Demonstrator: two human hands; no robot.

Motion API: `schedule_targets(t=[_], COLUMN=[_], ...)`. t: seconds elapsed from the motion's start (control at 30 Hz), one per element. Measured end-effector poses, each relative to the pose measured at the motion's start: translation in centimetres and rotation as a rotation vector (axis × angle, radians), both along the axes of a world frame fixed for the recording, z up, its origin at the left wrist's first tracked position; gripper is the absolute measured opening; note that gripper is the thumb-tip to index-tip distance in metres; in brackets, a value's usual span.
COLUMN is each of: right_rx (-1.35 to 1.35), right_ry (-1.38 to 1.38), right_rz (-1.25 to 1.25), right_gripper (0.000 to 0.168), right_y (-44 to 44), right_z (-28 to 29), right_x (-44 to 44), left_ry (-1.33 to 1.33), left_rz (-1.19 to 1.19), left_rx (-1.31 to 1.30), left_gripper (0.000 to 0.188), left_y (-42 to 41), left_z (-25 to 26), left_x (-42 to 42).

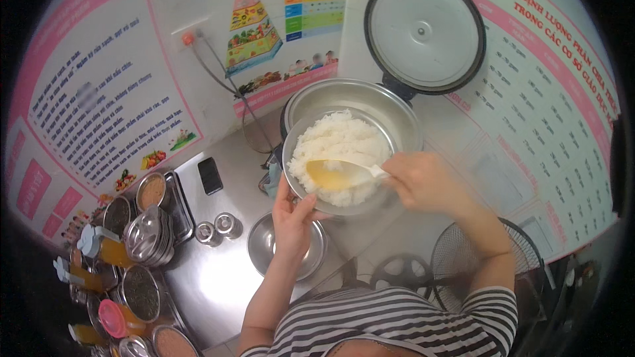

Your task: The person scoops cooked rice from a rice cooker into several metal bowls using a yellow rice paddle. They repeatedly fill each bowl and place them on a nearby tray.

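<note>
My left hand (293, 218) grips the near left rim of a metal bowl (364, 204) heaped with cooked white rice (342, 134). In my right hand (421, 181) is the handle of a rice paddle (337, 173), its yellowish blade lying over the rice. Whether the blade touches the rice I cannot tell. Just behind the bowl stands a large rice cooker (317, 96) with a metal inner pot, partly hidden by the bowl. Its round lid (421, 34) is raised. Below my left forearm an empty metal bowl (258, 248) rests on the steel table.
On the steel table (213, 317) lie a phone (210, 176) and two small metal jars (225, 225). Stacked metal bowls (149, 235), pitchers of orange liquid (111, 248) and filled bowls (141, 292) crowd the left. A fan (511, 243) stands at lower right; a cable (253, 114) runs down the wall.
</note>
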State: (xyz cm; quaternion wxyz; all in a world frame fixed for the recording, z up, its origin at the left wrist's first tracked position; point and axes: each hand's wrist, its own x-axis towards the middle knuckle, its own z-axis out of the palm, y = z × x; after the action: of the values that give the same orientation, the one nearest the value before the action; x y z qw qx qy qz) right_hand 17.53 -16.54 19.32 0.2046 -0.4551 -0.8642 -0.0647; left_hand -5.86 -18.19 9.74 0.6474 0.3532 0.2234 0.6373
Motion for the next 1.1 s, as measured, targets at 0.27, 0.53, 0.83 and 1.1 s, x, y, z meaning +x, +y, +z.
schedule_targets(t=[0.27,0.53,0.83,1.1], right_rx=[-0.195,-0.492,-0.982,-1.603], right_ry=[0.515,0.908,0.937,0.805], right_rz=[-0.235,0.034,0.68,0.963], right_gripper=[0.027,0.026,0.016,0.022], right_y=[3.8,4.9,-2.3,-18.3], right_z=[-0.2,-4.7,-6.0,-9.1], right_x=[3.0,1.3,-16.2,-47.9], left_ry=[-0.037,-0.083,-0.026,0.069], left_rz=[0.005,0.144,0.677,1.313], left_rx=[0.031,-0.029,-0.103,-0.169], left_gripper=[0.065,0.059,0.075,0.061], left_y=[-0.2,-3.4,-23.4,-45.1], left_z=[-1.6,-6.1,-4.3,-4.7], left_x=[-0.1,-0.3,-11.1,-30.2])
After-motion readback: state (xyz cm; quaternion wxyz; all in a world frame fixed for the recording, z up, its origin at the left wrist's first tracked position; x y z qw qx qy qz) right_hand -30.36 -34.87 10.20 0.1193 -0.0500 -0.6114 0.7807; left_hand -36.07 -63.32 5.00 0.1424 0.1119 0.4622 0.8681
